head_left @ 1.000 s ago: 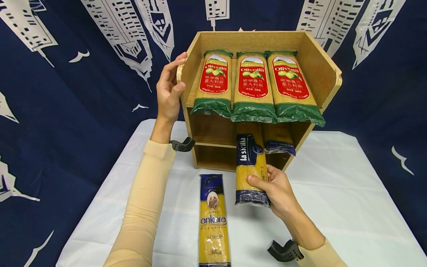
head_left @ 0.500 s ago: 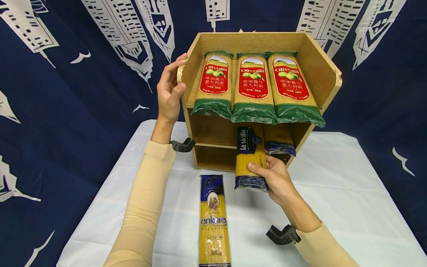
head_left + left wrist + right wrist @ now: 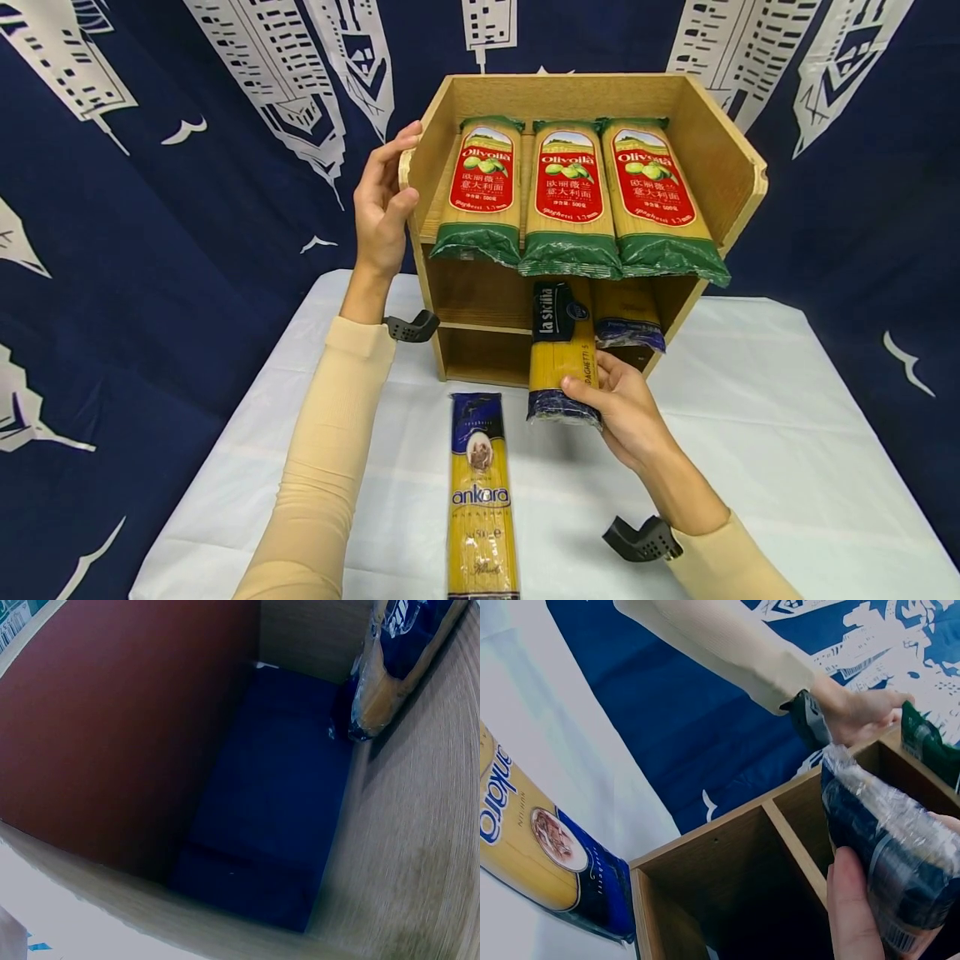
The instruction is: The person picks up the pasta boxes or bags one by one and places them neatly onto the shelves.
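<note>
My left hand (image 3: 382,204) grips the front edge of the left side panel of a wooden shelf (image 3: 562,86). My right hand (image 3: 626,408) holds a La Sicilia spaghetti pack (image 3: 564,358) by its near end, thumb on top. The pack's far end sits inside the middle compartment and is hidden under the upper board. In the right wrist view, fingers hold the crinkled navy end of this spaghetti pack (image 3: 889,840). To its right, another yellow pasta pack (image 3: 628,312) with a blue end lies in the same compartment.
Three green-ended Olivoilà spaghetti packs (image 3: 567,179) lie side by side on the top level, ends overhanging the front. An Ankara pasta pack (image 3: 480,500) lies on the white-covered table (image 3: 405,467) before the shelf. A navy patterned curtain (image 3: 187,250) hangs behind.
The La Sicilia pack has slid farther into the middle compartment, my right hand moving forward with it. Most recently the thumb has shifted closer to the pack's near end. The left hand keeps its place.
</note>
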Available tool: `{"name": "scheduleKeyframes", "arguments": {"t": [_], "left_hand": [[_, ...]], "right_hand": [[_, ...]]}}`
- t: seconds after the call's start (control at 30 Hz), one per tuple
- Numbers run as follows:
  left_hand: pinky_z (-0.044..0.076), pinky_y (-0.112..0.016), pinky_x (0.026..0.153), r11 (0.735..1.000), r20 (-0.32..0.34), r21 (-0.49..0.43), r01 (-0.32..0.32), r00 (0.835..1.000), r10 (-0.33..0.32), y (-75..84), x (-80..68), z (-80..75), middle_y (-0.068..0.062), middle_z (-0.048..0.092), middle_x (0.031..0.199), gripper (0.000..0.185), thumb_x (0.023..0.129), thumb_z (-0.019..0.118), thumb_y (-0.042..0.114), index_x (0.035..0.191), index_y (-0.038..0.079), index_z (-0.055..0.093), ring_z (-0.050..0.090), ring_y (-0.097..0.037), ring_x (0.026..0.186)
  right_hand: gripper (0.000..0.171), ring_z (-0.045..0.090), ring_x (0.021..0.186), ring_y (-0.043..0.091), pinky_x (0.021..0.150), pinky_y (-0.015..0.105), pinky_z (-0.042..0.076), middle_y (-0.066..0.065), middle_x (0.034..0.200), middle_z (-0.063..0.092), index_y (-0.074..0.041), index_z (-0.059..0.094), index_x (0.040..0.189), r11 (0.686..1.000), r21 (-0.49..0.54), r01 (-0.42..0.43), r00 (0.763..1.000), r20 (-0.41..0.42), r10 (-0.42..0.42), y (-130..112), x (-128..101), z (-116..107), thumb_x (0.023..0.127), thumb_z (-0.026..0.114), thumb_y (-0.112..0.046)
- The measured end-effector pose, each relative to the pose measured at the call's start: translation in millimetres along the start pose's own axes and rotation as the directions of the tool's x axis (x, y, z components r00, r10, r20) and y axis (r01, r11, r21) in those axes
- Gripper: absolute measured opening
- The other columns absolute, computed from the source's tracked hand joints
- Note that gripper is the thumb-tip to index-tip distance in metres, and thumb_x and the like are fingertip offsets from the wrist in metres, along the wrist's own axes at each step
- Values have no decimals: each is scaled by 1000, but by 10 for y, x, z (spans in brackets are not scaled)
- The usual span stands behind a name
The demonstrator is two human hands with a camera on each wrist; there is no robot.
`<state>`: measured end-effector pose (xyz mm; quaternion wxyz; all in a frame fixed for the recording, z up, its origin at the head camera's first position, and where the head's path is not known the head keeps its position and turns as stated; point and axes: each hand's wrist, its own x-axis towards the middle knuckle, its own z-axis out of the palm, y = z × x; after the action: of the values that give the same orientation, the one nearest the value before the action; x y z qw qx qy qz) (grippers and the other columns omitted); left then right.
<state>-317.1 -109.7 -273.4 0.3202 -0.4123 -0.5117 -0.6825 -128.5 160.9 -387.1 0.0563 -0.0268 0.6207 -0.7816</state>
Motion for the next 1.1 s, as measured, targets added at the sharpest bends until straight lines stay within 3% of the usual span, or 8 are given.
{"name": "scheduleKeyframes", "arguments": {"t": [0.13,0.33,0.57,0.87,1.1], "left_hand": [[36,-47,114,1000,-4,-4,1,1000,-1,-8,1,1,-23,54,144,80,82,74,50,127,-12,54,47,-31,138],[36,-47,115,1000,-5,-7,1,1000,-1,-14,10,8,-23,54,144,78,82,73,47,127,-13,53,47,-31,138],[35,-46,115,1000,-16,-10,9,1000,-9,-14,7,14,-23,55,144,75,81,72,44,127,-13,54,47,-31,138],[33,-47,116,1000,-19,-11,3,1000,-3,-14,3,11,-24,55,144,72,81,71,40,127,-13,54,47,-31,139],[35,-46,115,1000,-28,-1,19,999,-19,-8,-5,21,-22,55,144,80,80,74,49,128,-12,55,47,-30,138]], "right_hand": [[73,67,110,16,91,29,55,28,143,48,10,21,154,1000,-9,5,1000,14,-5,-20,-127,16,94,61,9],[84,70,105,23,85,44,59,27,152,36,2,14,159,1000,-21,22,999,31,-21,-31,-313,16,93,65,8],[89,73,98,33,85,42,59,32,160,17,0,9,159,998,-37,45,999,26,-44,-14,-541,44,92,65,11],[80,73,96,34,85,45,59,30,159,16,-4,22,157,994,-47,97,994,53,-94,27,-700,68,91,66,10],[69,73,91,31,86,45,58,28,142,43,0,36,151,984,-65,166,980,123,-157,113,-711,33,90,66,12]]}}
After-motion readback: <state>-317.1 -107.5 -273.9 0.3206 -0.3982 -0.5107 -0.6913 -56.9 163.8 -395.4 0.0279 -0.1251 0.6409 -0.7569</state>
